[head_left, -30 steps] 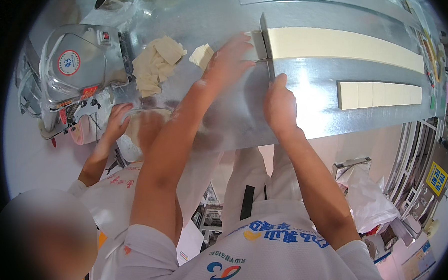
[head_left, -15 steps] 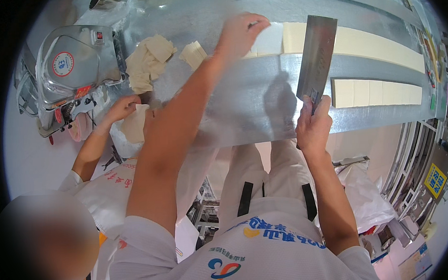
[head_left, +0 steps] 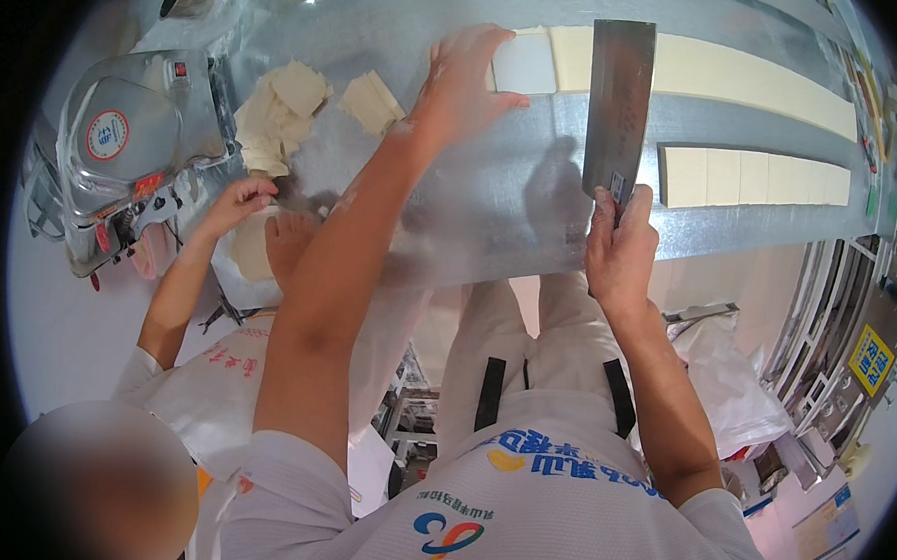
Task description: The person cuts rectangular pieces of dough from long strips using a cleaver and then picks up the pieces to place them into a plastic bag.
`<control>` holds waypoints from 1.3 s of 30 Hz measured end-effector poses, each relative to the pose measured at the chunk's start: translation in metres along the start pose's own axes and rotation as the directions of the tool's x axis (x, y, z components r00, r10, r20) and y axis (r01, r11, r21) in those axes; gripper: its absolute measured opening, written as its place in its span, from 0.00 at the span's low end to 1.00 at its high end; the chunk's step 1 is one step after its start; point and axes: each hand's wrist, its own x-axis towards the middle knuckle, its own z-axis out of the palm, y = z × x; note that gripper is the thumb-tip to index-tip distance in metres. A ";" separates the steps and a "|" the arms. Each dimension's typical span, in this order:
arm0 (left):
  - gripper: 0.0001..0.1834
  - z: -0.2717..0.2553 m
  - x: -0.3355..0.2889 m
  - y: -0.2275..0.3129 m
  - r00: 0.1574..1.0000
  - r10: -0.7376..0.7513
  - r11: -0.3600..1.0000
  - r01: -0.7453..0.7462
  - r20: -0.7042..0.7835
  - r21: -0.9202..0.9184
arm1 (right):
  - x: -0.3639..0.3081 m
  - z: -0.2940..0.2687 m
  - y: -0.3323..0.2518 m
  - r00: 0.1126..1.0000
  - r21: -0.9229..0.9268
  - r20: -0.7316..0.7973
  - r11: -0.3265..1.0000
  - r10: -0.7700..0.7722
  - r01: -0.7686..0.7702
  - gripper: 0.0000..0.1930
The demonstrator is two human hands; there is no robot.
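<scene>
My right hand point(head_left: 622, 247) grips the handle of a broad-bladed cleaver point(head_left: 621, 97), held with its blade pointing away from me over a long pale dough strip point(head_left: 750, 79). At the strip's left end lies a flat white square plate point(head_left: 525, 64). My left hand point(head_left: 460, 84) is beside the plate's left edge, thumb and fingers spread apart; I see nothing held in it. The dough under its palm is mostly hidden. Nearer me, at the right, lies a shorter strip cut into several squares point(head_left: 754, 177).
A co-worker's hands work at the left over a flat dough piece point(head_left: 252, 251). Beyond are a pile of thin dough sheets point(head_left: 281, 112) and a small stack of squares point(head_left: 371, 101). A metal machine point(head_left: 137, 133) stands at the table's left end. The metal table's front edge point(head_left: 488, 278) runs before me.
My left hand has come down toward the strip's left end, its fingers going from pinched to spread. My right hand still holds the cleaver. The co-worker's dough piece now lies flat.
</scene>
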 end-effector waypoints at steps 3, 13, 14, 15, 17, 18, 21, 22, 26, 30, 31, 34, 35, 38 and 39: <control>0.47 0.002 -0.001 -0.001 0.999 0.027 1.000 -0.027 -0.036 -0.005 | 0.000 0.001 0.000 1.000 -0.020 0.011 1.000 -0.004 0.004 0.10; 0.47 0.010 -0.001 -0.007 0.996 0.018 0.999 -0.021 -0.083 -0.035 | 0.000 0.004 0.001 1.000 -0.024 0.031 1.000 -0.004 0.005 0.10; 0.47 0.011 -0.002 -0.008 0.996 0.019 0.999 -0.022 -0.089 -0.036 | -0.001 0.004 0.001 0.999 -0.025 0.035 1.000 0.003 -0.002 0.10; 0.47 0.012 -0.002 -0.009 0.995 0.020 0.999 -0.023 -0.095 -0.037 | -0.001 0.005 0.002 0.999 -0.022 0.035 1.000 0.004 -0.003 0.10; 0.47 0.012 -0.004 -0.010 0.993 0.028 0.999 -0.033 -0.111 -0.042 | -0.001 0.006 0.002 0.999 -0.017 0.035 1.000 0.004 -0.004 0.10; 0.47 0.012 -0.005 -0.011 0.992 0.032 0.998 -0.038 -0.120 -0.044 | -0.001 0.007 0.001 0.999 -0.026 0.035 1.000 0.005 -0.004 0.10; 0.47 0.013 -0.005 -0.012 0.992 0.027 0.998 -0.033 -0.123 -0.050 | 0.001 0.007 -0.004 0.999 -0.046 0.032 0.999 -0.004 0.006 0.10; 0.47 0.013 -0.004 -0.012 0.993 0.026 0.998 -0.032 -0.119 -0.047 | 0.002 0.007 -0.003 0.999 -0.050 0.032 0.999 -0.016 0.018 0.10; 0.46 0.011 -0.005 -0.009 0.993 0.018 0.999 -0.023 -0.112 -0.039 | 0.010 0.007 -0.006 0.998 -0.108 0.062 0.994 -0.005 0.012 0.10; 0.44 0.011 -0.005 -0.010 0.993 0.008 0.998 -0.015 -0.114 -0.063 | 0.022 0.009 -0.018 0.994 -0.168 0.106 0.986 0.040 -0.022 0.09; 0.44 0.010 -0.005 -0.010 0.994 0.012 0.998 -0.019 -0.109 -0.062 | 0.026 0.010 -0.018 0.993 -0.179 0.112 0.984 0.037 -0.017 0.09; 0.43 0.009 -0.005 -0.009 0.995 0.026 0.998 -0.031 -0.098 -0.047 | 0.035 0.012 -0.025 0.988 -0.199 0.139 0.979 0.073 -0.044 0.08; 0.43 0.009 -0.006 -0.009 0.995 0.033 0.999 -0.037 -0.098 -0.037 | 0.037 0.013 -0.028 0.985 -0.204 0.148 0.977 0.092 -0.061 0.08; 0.41 0.010 -0.006 -0.010 0.995 0.038 0.999 -0.040 -0.096 -0.019 | 0.044 0.015 -0.031 0.982 -0.234 0.158 0.970 0.105 -0.066 0.09; 0.41 0.010 -0.006 -0.010 0.995 0.037 0.999 -0.038 -0.094 -0.016 | 0.046 0.016 -0.033 0.980 -0.237 0.165 0.969 0.115 -0.073 0.09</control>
